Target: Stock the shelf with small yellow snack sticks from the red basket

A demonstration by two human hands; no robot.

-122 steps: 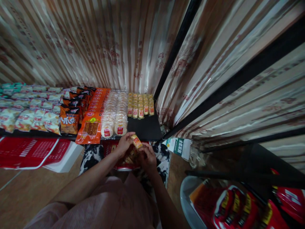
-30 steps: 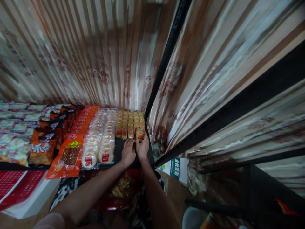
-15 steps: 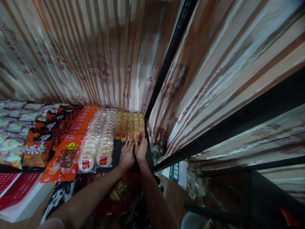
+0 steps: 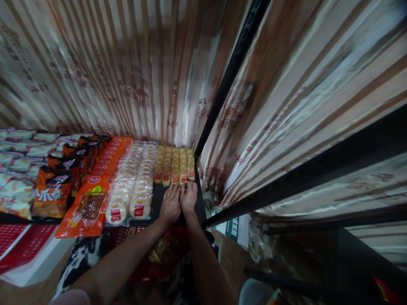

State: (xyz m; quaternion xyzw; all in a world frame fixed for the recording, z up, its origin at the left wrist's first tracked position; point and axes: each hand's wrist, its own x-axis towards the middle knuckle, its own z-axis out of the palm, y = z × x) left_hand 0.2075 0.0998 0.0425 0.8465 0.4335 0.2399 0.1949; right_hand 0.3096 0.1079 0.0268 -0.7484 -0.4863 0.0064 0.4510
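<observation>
Rows of small yellow packaged snacks (image 4: 167,164) with red labels stand at the right end of a dark shelf (image 4: 159,203). My left hand (image 4: 171,204) lies palm down just in front of them, fingers stretched forward and their tips at the front packs. Close beside it, my right hand (image 4: 188,197) has its fingertips against the front packs further right, the fingers extended and slightly bent. Neither hand appears to grip a pack. Left of the snacks are two rows of round white crackers (image 4: 140,199) in clear wrappers.
Orange snack bags (image 4: 90,205), orange-and-black bags (image 4: 52,197) and white bags (image 4: 14,195) fill the shelf leftward. A black metal post (image 4: 219,106) rises at the right corner, with patterned curtains (image 4: 136,72) behind. A red basket (image 4: 28,245) sits below left.
My right hand's fingers have lowered slightly from the front right pack, whose label now shows. Both hands have drawn closer together. The view has shifted slightly.
</observation>
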